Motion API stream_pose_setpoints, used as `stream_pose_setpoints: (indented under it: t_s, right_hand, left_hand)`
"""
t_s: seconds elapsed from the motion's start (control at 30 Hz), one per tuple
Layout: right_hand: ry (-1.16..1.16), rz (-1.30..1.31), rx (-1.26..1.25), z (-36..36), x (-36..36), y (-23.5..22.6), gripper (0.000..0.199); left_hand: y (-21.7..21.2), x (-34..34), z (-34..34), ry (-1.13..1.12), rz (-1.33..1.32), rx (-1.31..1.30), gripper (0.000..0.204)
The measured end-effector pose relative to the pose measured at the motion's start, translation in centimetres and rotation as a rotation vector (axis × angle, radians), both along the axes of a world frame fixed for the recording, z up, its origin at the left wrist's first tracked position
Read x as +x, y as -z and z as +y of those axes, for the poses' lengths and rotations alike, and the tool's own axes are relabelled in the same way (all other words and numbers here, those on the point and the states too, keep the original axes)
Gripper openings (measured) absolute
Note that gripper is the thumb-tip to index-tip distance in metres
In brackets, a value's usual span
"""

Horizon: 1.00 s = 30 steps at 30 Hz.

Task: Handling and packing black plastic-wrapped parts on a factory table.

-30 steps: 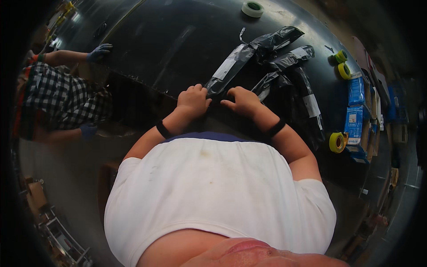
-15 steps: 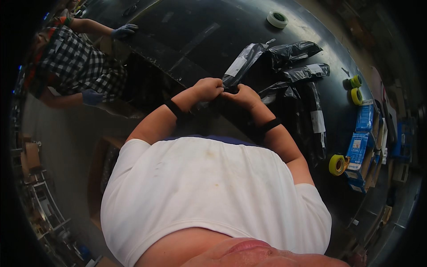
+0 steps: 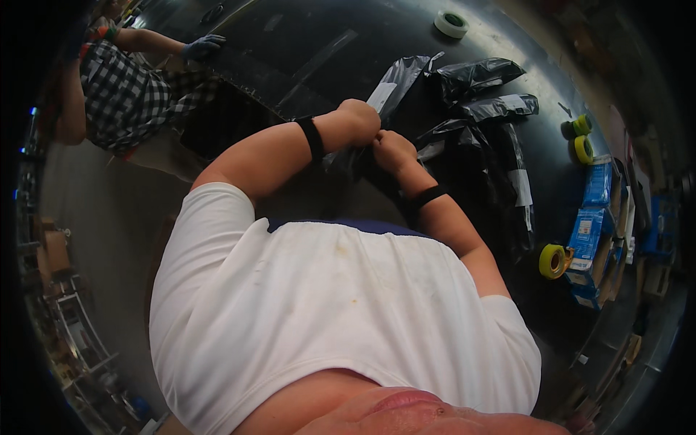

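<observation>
Meeting just past twelve o'clock, the left hand [image 3: 360, 122] and the right hand [image 3: 396, 151] are drawn in narrowly at the near end of a slim black package [image 3: 402, 81], which is apparently pinched between them, though the contact is partly hidden. It is judged soft and slippery outside, its weight uncertain, so a firm hold is best taken around the middle, near the white label [image 3: 380, 96]. Farther out on the surface [image 3: 293, 43], similar black packages [image 3: 482, 76] are spread from one to three o'clock, and a pale tape roll [image 3: 451, 30] is seen at one.

Dark table [image 3: 308, 32] with black bags [image 3: 480, 78], tape rolls [image 3: 451, 32]
</observation>
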State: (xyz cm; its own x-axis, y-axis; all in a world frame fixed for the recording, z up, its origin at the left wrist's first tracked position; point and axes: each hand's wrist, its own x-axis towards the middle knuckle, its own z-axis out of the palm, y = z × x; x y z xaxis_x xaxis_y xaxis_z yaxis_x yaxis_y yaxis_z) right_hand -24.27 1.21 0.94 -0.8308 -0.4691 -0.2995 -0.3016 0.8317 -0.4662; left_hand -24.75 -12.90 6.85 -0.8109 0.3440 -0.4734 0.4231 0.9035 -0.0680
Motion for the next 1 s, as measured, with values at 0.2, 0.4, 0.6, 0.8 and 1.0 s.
stream_pose_setpoints:
  t_s: [0.2,0.4,0.6,0.8,1.0]
  right_hand:
    - [0.043,0.01,-0.117,2.3,-0.6,0.8,0.029]
    - [-0.007,0.04,-0.081,1.9,0.3,1.5,0.03]
    - [0.014,0.08,-0.012,2.6,1.2,1.2,0.029]
    - [0.116,0.045,-0.1,3.5,1.6,2.6,0.035]
    - [0.181,0.1,0.015,3.0,1.7,0.5,0.031]
  left_hand:
    - [0.4,3.0,-6.9,-0.417,0.131,0.332,0.03]
    - [1.0,3.7,-3.8,-0.63,0.102,0.521,0.049]
    - [3.4,2.6,-4.6,-0.565,-0.038,0.42,0.037]
    - [7.6,4.6,-9.9,-0.867,0.078,0.715,0.033]
    - [9.3,6.6,-8.4,-1.0,0.268,1.117,0.026]
